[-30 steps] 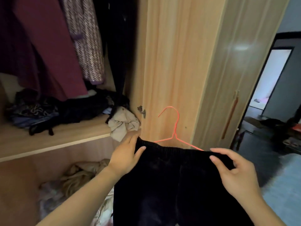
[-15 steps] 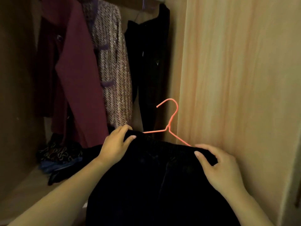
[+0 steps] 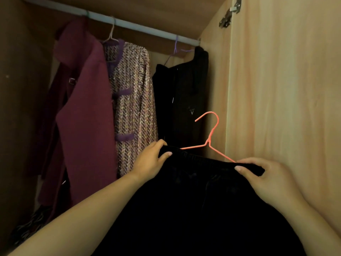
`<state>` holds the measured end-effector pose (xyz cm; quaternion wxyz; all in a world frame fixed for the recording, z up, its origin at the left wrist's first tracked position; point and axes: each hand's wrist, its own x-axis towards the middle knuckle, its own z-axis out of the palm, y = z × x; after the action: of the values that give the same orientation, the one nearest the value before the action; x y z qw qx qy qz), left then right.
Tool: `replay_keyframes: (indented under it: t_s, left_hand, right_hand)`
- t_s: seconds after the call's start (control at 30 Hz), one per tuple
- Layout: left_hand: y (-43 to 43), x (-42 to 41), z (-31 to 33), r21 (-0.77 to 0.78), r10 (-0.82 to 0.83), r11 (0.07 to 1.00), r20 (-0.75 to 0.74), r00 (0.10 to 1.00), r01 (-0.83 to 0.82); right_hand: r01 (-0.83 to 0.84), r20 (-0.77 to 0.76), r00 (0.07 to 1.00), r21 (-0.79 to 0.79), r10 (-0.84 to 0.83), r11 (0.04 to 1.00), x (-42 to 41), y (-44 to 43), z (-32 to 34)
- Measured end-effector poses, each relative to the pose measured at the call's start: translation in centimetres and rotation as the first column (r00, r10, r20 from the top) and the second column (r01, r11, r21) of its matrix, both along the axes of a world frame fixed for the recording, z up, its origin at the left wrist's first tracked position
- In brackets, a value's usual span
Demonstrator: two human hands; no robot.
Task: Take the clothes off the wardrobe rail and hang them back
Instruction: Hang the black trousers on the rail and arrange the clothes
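Note:
A black velvet garment [image 3: 199,196] with an elastic waistband hangs on an orange wire hanger [image 3: 210,139]. My left hand [image 3: 149,161] grips the left end of the waistband and my right hand [image 3: 262,176] grips the right end, each pinching fabric and hanger together. The hanger's hook points up, well below the wardrobe rail [image 3: 129,24]. On the rail hang a maroon coat [image 3: 84,115], a purple-trimmed tweed jacket [image 3: 134,108] and a black garment [image 3: 184,100] on a purple hanger.
The wardrobe's side panel [image 3: 217,89] stands just right of the hanging black garment, and the open door [image 3: 286,89] fills the right side, with a metal hinge [image 3: 229,13] at its top. Dark patterned clothes [image 3: 27,226] lie at the lower left.
My view has tilted up from the shelf to the rail. Both hands have lifted the black garment and its orange hanger higher, toward the hanging clothes.

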<state>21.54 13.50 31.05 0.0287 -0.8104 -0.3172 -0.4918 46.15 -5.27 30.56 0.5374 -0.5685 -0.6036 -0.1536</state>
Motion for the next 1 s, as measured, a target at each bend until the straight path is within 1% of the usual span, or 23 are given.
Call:
replay_keyframes:
  t_s: [0.1, 0.17, 0.23, 0.33, 0.37, 0.47, 0.5, 0.67, 0.77, 0.83, 0.93, 1.0]
  left_hand:
    - [1.7, 1.6, 2.2, 0.003, -0.037, 0.999, 0.006, 0.999, 0.037]
    - [3.0, 2.6, 3.4, 0.017, -0.07, 0.997, -0.019, 0.997, 0.07]
    - [4.4, 3.2, 4.4, 0.026, -0.077, 0.997, -0.07, 0.995, 0.079]
    - [6.1, 3.4, 5.8, 0.038, -0.055, 0.997, -0.179, 0.982, 0.063]
    - [6.6, 3.3, 6.2, 0.077, -0.027, 0.996, -0.22, 0.975, 0.045]
    - [8.3, 2.9, 6.9, 0.3, 0.149, 0.952, -0.285, 0.947, -0.06]
    - [8.7, 2.7, 7.1, 0.33, 0.195, 0.939, -0.297, 0.935, -0.092]
    - [9.7, 2.2, 8.4, 0.312, 0.257, 0.94, -0.386, 0.886, -0.136]
    - [10.5, 0.9, 8.5, 0.332, 0.316, 0.923, -0.365, 0.876, -0.194]
    - [10.9, -0.8, 8.2, 0.367, 0.388, 0.895, -0.356, 0.85, -0.254]
    - [11.4, -4.6, 7.3, 0.403, 0.493, 0.852, -0.404, 0.77, -0.335]
    - [11.4, -7.0, 7.0, 0.405, 0.501, 0.848, -0.399, 0.768, -0.342]
  right_hand:
    - [0.101, -0.007, 0.995, 0.086, -0.101, 0.991, -0.1, 0.8, 2.1]
    - [0.187, 0.033, 0.98, 0.161, -0.195, 0.969, -0.1, 1.3, 3.2]
    - [0.239, 0.092, 0.96, 0.222, -0.265, 0.945, -0.3, 1.8, 4.0]
    - [0.301, 0.156, 0.926, 0.249, -0.344, 0.921, -0.1, 2.8, 4.8]
    - [0.322, 0.172, 0.913, 0.256, -0.371, 0.911, -0.1, 2.9, 5.0]
    - [0.369, 0.204, 0.88, 0.276, -0.429, 0.888, 0.3, 3.3, 5.5]
    - [0.38, 0.213, 0.87, 0.285, -0.445, 0.88, 0.3, 3.4, 5.7]
    - [0.406, 0.249, 0.838, 0.311, -0.486, 0.859, -0.1, 3.5, 7.2]
    - [0.416, 0.257, 0.825, 0.325, -0.502, 0.849, -0.1, 3.4, 7.5]
    - [0.427, 0.258, 0.81, 0.356, -0.526, 0.831, -0.1, 3.6, 7.8]
    - [0.426, 0.23, 0.822, 0.359, -0.521, 0.831, 0.6, 4.1, 8.6]
    - [0.409, 0.206, 0.843, 0.355, -0.497, 0.841, 1.3, 4.0, 9.5]
